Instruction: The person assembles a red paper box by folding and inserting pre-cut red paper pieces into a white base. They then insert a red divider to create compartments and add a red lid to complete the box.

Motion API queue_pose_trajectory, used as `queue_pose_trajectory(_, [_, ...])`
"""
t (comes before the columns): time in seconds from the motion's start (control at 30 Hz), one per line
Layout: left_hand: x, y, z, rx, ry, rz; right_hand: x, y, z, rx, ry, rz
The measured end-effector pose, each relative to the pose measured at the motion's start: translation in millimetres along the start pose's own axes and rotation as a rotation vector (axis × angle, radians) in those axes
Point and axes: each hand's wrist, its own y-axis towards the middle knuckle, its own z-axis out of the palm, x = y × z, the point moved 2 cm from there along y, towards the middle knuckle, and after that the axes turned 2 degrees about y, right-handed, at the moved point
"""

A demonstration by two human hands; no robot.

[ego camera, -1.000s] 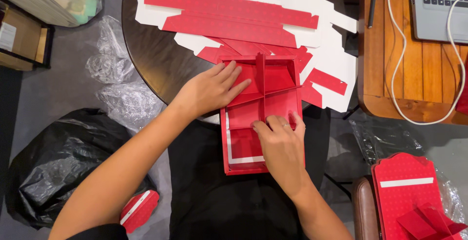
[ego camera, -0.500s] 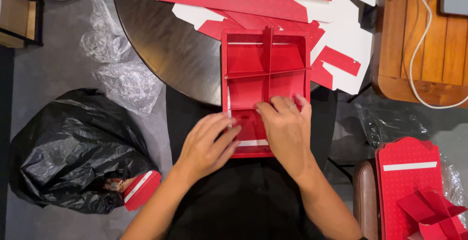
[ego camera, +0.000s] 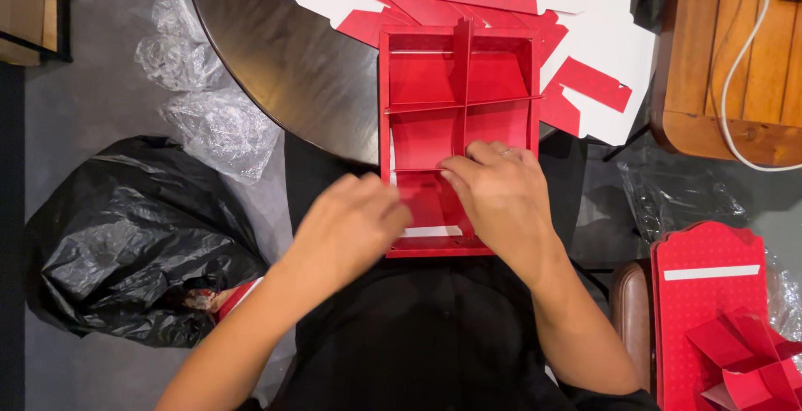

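Observation:
A red cardboard box (ego camera: 434,77) with crossed red dividers inside lies half on the dark round table (ego camera: 292,68), its near end over my lap. My right hand (ego camera: 501,198) rests on the box's near compartments, fingers curled on a divider strip. My left hand (ego camera: 355,223) hovers at the box's near left corner, fingers bent, blurred; whether it grips anything is unclear. A white strip (ego camera: 430,231) shows on the box's near end between my hands.
Flat red and white cardboard sheets (ego camera: 585,35) cover the far table. A black plastic bag (ego camera: 125,235) and clear wrap (ego camera: 209,119) lie on the floor at left. A wooden table (ego camera: 735,60) with a white cable stands at right; red boxes (ego camera: 718,319) sit bottom right.
The box now lies farther up the view, and both hands have slid back to its near end. My left hand has left the box's upper part and come beside the near left corner.

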Motion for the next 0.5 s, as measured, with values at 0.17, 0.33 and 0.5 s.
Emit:
queue_pose_trajectory(0.17, [-19, 4, 30, 0.255, 0.171, 0.075, -8, 1, -1, 0.045, 0.066, -0.018])
queue_pose_trajectory(0.33, [-29, 19, 61, 0.574, 0.315, 0.21, -9, 0, -2, 0.047, 0.082, -0.019])
queue_pose_trajectory(0.5, [-24, 33, 69, 0.648, 0.356, 0.297, -15, -3, -5, 0.029, 0.085, -0.037])
